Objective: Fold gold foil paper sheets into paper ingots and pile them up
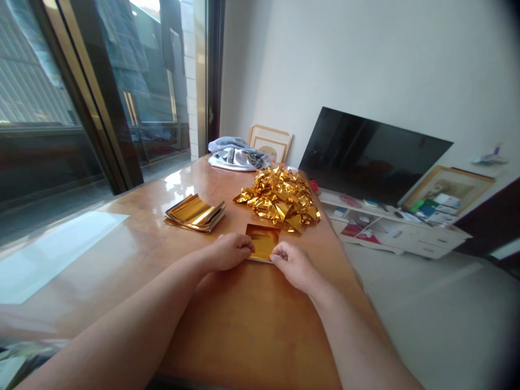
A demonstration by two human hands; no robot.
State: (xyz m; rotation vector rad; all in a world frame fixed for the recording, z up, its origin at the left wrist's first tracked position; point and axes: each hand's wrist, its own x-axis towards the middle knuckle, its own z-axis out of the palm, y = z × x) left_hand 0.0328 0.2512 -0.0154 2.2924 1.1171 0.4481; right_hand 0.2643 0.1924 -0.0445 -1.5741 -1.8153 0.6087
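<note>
Gold foil, one small square sheet (263, 241), lies flat on the table (252, 325) at its middle, just in front of the person. Both hands meet at its near edge. The left hand (227, 252) pinches the near left corner between thumb and fingertips, and the right hand (293, 264) presses thumb and forefinger on the near right corner, so each grip is closed on the sheet; holding both corners keeps the thin foil flat and square, as a straight crease would need.

Just beyond the sheet, to the far right, sits a heap of folded gold pieces (279, 199). To the left, well apart from the heap, a stack of gold sheets (195, 213) lies with curled edges within easy reach of the left hand. At the table's far end rest a bundle of cloth (235, 154) and a picture frame (270, 143) leaning on the wall. Right of the table, a dark television (369, 157) stands on a low white cabinet (400, 233).
</note>
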